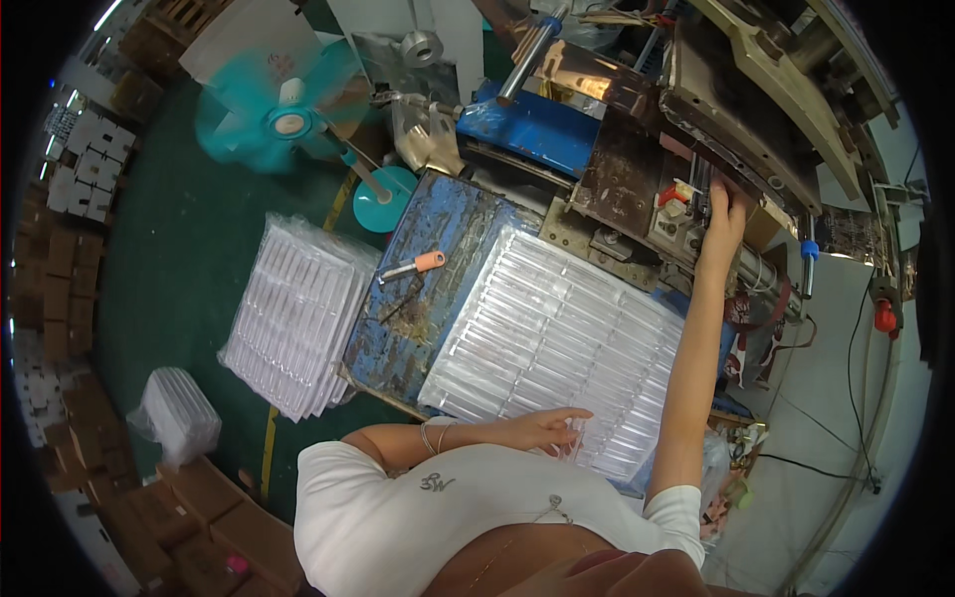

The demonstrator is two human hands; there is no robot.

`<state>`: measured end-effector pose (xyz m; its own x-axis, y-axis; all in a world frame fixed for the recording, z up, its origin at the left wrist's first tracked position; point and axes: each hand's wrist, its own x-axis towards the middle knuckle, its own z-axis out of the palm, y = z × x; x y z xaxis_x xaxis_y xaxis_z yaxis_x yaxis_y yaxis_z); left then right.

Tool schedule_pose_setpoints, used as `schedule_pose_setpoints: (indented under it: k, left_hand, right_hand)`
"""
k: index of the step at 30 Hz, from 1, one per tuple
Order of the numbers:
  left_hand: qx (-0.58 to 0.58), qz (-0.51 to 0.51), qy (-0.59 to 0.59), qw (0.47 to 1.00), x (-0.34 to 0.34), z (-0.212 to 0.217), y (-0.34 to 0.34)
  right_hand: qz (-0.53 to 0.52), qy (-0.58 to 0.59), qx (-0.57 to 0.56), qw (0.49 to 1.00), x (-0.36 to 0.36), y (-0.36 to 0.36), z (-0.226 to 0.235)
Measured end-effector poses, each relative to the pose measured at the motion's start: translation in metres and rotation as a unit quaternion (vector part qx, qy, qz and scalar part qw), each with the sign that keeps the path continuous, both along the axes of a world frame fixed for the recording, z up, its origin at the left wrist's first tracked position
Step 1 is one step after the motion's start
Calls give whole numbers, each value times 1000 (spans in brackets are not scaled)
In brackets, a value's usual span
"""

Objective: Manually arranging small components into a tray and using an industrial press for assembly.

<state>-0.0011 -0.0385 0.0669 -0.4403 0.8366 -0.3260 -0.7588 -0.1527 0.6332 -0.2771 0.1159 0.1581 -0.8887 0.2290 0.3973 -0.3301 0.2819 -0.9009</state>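
while left hand [545, 430] lies open on clear trays [557, 343], right hand's [723, 214] grip at machine [686, 149] is unclear.

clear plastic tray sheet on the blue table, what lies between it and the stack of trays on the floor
In the head view, bare worn blue table top with an orange-handled tool lies between the tray sheet and the stack.

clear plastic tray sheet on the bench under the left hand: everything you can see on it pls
The clear plastic tray sheet is a large, thin, glossy, see-through moulded sheet, formed into rows of long narrow cavities in several columns. It lies flat on the worn blue metal bench, angled across it, its near edge at the person's body. The left hand rests on its near edge with fingers spread; the right hand is off it, up at the machine. Whether the cavities hold anything cannot be told.
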Motion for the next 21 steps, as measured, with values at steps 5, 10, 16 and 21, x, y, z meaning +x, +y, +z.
schedule_pose_setpoints:
  k: [5, 10, 16, 21]
  left_hand:
    - [-2, 6, 22, 1000, 3, -9, 1]
    - [-9, 19, 27, 999, 2, -8, -1]
    - [-4, 23, 15, 1000, 1, -4, -3]
    - [-17, 17, 10, 1000, 1, -10, -2]
  right_hand:
    - [-18, 0, 21, 1000, 2, -3, 2]
    - [-4, 12, -8, 1000, 1, -1, 0]
    - [-3, 19, -6, 1000, 2, -3, 1]
    - [-4, 15, -3, 1000, 3, -4, 2]
